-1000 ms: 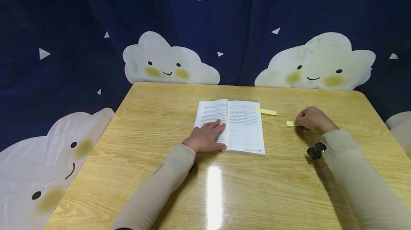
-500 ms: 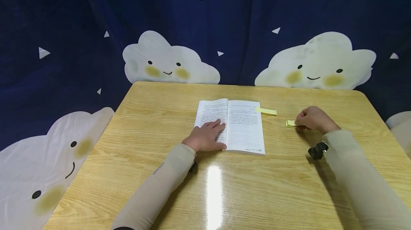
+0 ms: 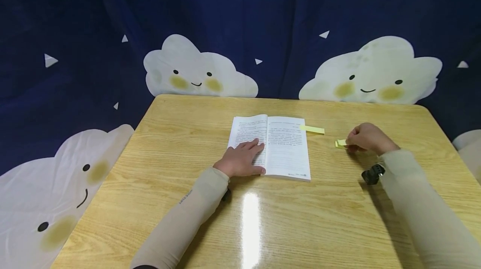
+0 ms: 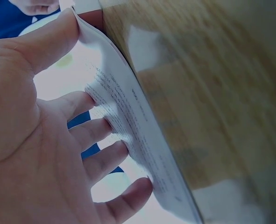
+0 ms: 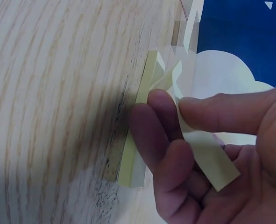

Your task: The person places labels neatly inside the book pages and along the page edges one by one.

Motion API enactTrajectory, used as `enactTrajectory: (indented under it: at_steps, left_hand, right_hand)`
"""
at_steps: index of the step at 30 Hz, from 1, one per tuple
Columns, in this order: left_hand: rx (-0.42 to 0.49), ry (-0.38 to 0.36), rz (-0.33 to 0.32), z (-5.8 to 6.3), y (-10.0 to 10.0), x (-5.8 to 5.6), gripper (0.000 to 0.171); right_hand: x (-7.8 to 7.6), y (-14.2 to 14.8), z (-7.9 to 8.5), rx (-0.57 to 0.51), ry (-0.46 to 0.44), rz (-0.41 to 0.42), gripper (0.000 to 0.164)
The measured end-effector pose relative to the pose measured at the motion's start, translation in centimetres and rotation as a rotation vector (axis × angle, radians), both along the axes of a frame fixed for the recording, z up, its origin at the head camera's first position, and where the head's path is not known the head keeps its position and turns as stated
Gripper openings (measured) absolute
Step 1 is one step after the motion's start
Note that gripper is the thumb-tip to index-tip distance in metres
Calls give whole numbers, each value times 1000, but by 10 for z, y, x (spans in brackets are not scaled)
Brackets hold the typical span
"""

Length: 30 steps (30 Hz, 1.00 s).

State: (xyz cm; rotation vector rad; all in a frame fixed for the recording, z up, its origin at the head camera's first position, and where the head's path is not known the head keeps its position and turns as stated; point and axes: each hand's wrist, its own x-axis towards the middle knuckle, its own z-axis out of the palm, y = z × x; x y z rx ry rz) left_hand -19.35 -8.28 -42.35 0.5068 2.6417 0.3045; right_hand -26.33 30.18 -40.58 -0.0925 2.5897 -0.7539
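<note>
An open book (image 3: 287,152) lies on the table, its pages printed with text. My left hand (image 3: 242,160) rests on the left page with fingers spread; the left wrist view has those fingertips against the paper (image 4: 123,116). To the right of the book, my right hand (image 3: 368,138) pinches a pale yellow sticky note strip (image 5: 212,161) between thumb and fingers. One end of the strip hangs free below the thumb, while its upper end is bent close to the pad of sticky notes (image 5: 133,168). That pad lies on the table beneath the fingers.
Another yellow strip (image 3: 315,130) sticks out from the right page's edge, near the top. The wooden table (image 3: 300,219) reaches back to a dark blue curtain (image 3: 278,18) with smiling clouds. A bright light reflection (image 3: 250,227) crosses the tabletop in front of the book.
My right hand has shifted slightly right, and the pinched strip has lifted and parted further from the pad. My left hand has stayed on the page.
</note>
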Motion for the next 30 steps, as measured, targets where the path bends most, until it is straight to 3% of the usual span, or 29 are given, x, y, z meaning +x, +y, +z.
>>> enactTrajectory:
  at_steps: [30]
  left_hand:
    - [-11,-3,-1,0,1,-1,83]
  right_hand:
    - [-4,1,-1,-24,-33,-20,23]
